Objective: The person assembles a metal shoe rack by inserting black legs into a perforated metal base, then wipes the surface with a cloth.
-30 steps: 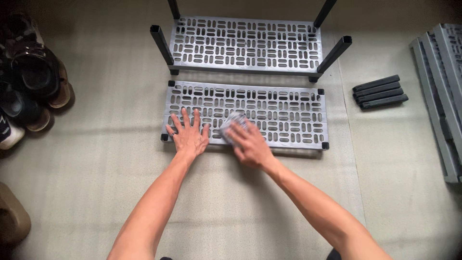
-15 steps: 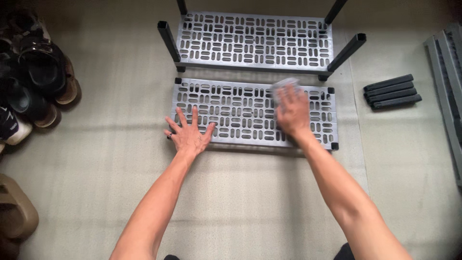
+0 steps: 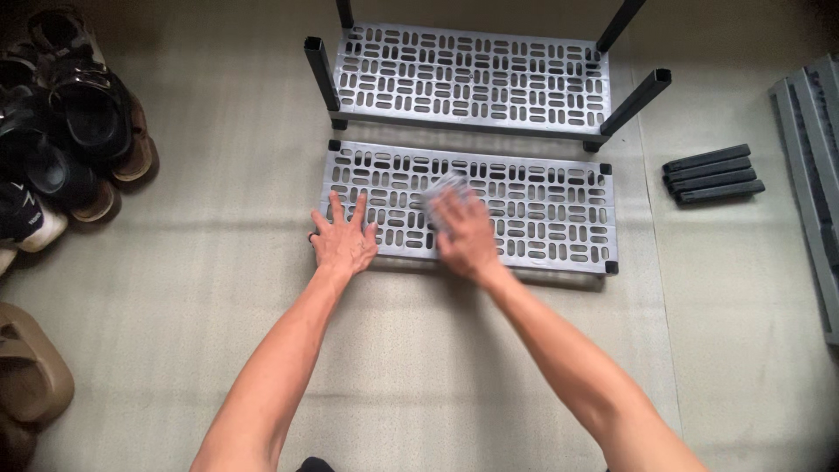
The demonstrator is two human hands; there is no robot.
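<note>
- Left hand (image 3: 343, 242): fingers spread wide and flat, palm pressed on the near left corner of the near shelf panel (image 3: 542, 210).
- Right hand (image 3: 463, 234): blurred, laid over a pale grey cloth (image 3: 440, 189) on the middle of the same panel; fingers lightly curled over the cloth.
- Near shelf panel: grey, slotted, lying flat on the floor (image 3: 175, 297).
- Second shelf panel (image 3: 472, 79): same pattern, just beyond the first, with dark posts (image 3: 319, 70) standing at its corners; four posts show.
- Loose black bars (image 3: 712, 173): four, stacked side by side on the floor to the right.
- Shoes and sandals (image 3: 70, 140): a pile along the left edge; number unclear.
</note>
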